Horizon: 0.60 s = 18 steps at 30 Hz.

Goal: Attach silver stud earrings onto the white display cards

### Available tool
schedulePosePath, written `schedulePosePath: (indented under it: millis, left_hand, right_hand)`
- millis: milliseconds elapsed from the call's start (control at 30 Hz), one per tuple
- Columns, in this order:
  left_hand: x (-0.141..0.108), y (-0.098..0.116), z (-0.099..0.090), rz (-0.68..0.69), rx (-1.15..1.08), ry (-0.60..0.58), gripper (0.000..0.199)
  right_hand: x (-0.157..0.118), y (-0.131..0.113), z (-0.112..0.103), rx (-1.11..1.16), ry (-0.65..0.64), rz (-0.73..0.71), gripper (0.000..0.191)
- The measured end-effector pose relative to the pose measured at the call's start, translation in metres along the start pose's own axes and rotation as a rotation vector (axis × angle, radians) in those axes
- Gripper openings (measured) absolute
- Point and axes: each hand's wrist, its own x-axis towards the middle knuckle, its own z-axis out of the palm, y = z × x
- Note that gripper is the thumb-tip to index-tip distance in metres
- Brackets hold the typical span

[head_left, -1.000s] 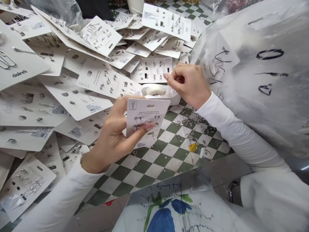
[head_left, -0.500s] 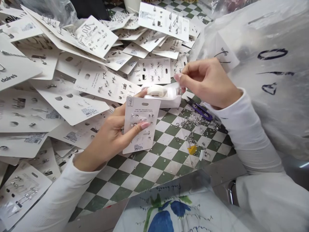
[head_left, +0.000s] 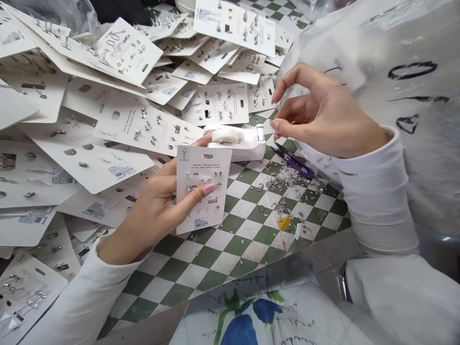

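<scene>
My left hand is closed on a white earring card, thumb across its front and the other fingers behind. Small metal earrings sit in rows on the card, which is held nearly upright above the table. Behind its top edge, a fingertip of this hand touches a white tape dispenser with a roll of clear tape. To the right of the dispenser's cutter, my right hand is raised, thumb and a finger pinched together, index finger lifted apart. Whatever lies in that pinch is too small or clear to make out.
Many earring cards lie heaped at the left and back. Purple thread snips and scattered small metal rings are on the checkered tabletop, near a yellow scrap. A large plastic bag stands at right.
My right hand has moved right from the dispenser's cutter, and its index finger has lifted away from the thumb. My left hand still holds the card, slightly further left in view.
</scene>
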Motion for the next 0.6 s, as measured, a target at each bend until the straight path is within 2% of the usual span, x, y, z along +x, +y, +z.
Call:
schedulePosePath:
  millis: [200,367,600]
  left_hand:
    - [0.0005,-0.0014,0.0007,0.012,0.009,0.006,0.036]
    - [-0.0008,-0.0017,0.0005,-0.006,0.005,-0.001,0.03]
    - [-0.0012,-0.0007,0.0008,-0.009,-0.001,0.0,0.035]
  right_hand:
    - [-0.0011,0.0016,0.0002,0.005,-0.002,-0.003,0.038]
    - [-0.0024,-0.0003,0.0005,-0.011,0.0,0.016,0.034]
    - [-0.0028,0.0029,-0.0006,-0.01,0.03,-0.023,0.036]
